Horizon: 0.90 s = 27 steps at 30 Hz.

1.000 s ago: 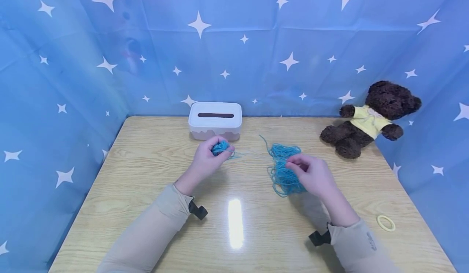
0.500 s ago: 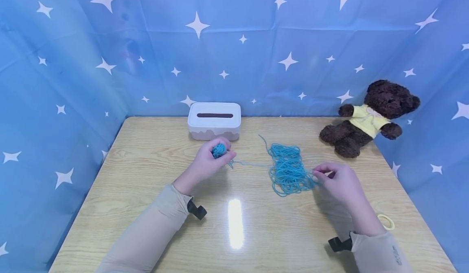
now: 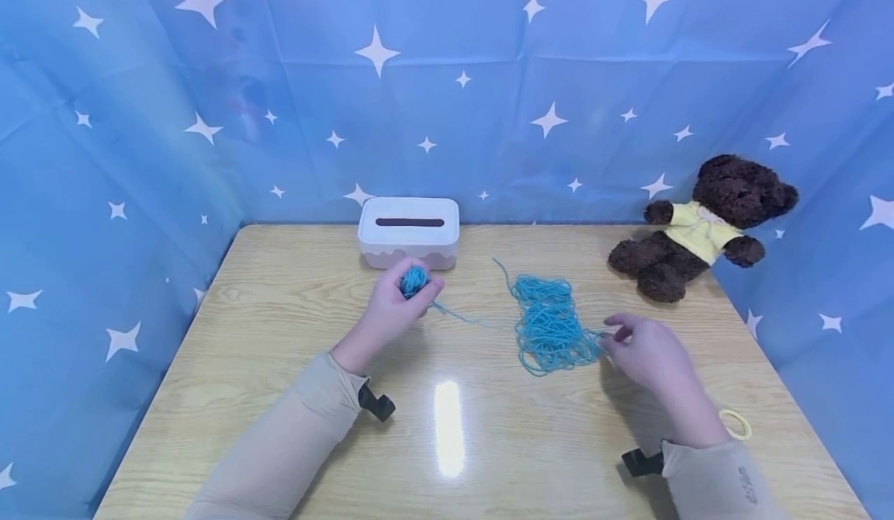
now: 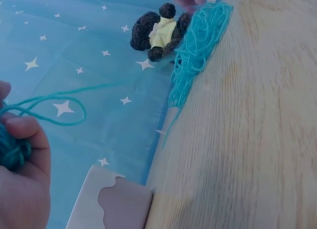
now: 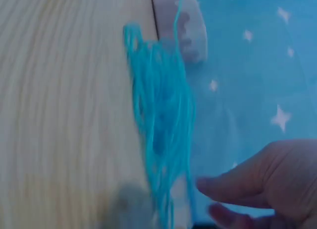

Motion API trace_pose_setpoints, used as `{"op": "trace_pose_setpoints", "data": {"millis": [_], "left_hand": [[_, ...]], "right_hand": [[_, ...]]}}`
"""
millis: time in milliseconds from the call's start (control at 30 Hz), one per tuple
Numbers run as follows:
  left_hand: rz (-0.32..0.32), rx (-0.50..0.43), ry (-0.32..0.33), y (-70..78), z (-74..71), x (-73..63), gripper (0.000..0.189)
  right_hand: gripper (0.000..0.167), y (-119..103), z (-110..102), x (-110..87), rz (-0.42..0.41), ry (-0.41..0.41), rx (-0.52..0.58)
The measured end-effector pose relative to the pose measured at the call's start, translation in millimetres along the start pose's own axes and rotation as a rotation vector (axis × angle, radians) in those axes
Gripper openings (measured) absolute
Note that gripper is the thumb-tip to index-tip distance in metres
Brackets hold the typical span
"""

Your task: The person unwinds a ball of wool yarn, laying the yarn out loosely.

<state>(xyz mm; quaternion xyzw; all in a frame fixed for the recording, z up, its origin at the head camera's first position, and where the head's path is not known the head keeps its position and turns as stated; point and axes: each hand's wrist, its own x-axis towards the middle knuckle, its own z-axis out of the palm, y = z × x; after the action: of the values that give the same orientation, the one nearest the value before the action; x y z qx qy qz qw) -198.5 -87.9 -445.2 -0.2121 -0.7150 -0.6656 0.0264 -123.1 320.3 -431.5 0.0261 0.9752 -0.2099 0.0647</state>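
My left hand (image 3: 394,299) holds a small ball of turquoise yarn (image 3: 414,281) in curled fingers, in front of the tissue box. From it a strand (image 3: 457,315) runs right towards a loose heap of the same yarn (image 3: 548,326) on the table. In the left wrist view a loop (image 4: 74,110) of yarn sticks out past the thumb. At the heap's right side is my right hand (image 3: 649,349), thumb and forefinger parted, fingertips right at a few pulled-out loops. The right wrist view shows the thumb (image 5: 233,184) close beside the strands (image 5: 166,115), blurred.
A white tissue box (image 3: 408,233) stands at the table's back edge. A brown teddy bear (image 3: 698,229) in a yellow shirt sits at the back right corner. A pale yellow ring (image 3: 736,424) lies near my right forearm. Blue starred cloth (image 3: 447,101) hangs behind the wooden table (image 3: 335,442).
My right hand has moved right from over the heap, drawing some loops out to that side, and its fingers have since parted. The left hand stays nearly in place with the yarn ball.
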Motion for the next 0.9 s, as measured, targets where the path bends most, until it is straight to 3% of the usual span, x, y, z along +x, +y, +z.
{"op": "trace_pose_setpoints", "data": {"millis": [167,367,533,733,900], "left_hand": [[-0.019,-0.018,-0.043,0.3,2.2,-2.1,0.010],[0.000,-0.021,-0.044,0.9,2.4,-1.3,0.010],[0.014,-0.001,-0.060,1.6,2.9,-1.3,0.009],[0.028,0.045,-0.051,2.4,4.4,-0.5,0.012],[0.035,0.078,-0.020,2.1,4.3,0.2,0.018]], "right_hand": [[0.039,-49.0,10.9,2.5,-0.165,0.112,0.095],[0.047,-110.7,36.7,12.5,-0.351,-0.061,0.272],[0.047,-146.0,65.4,23.5,-0.456,-0.115,0.317],[0.026,-160.9,77.8,26.6,-0.472,-0.049,0.373],[0.016,-150.1,69.5,26.4,-0.462,0.049,0.394]]}}
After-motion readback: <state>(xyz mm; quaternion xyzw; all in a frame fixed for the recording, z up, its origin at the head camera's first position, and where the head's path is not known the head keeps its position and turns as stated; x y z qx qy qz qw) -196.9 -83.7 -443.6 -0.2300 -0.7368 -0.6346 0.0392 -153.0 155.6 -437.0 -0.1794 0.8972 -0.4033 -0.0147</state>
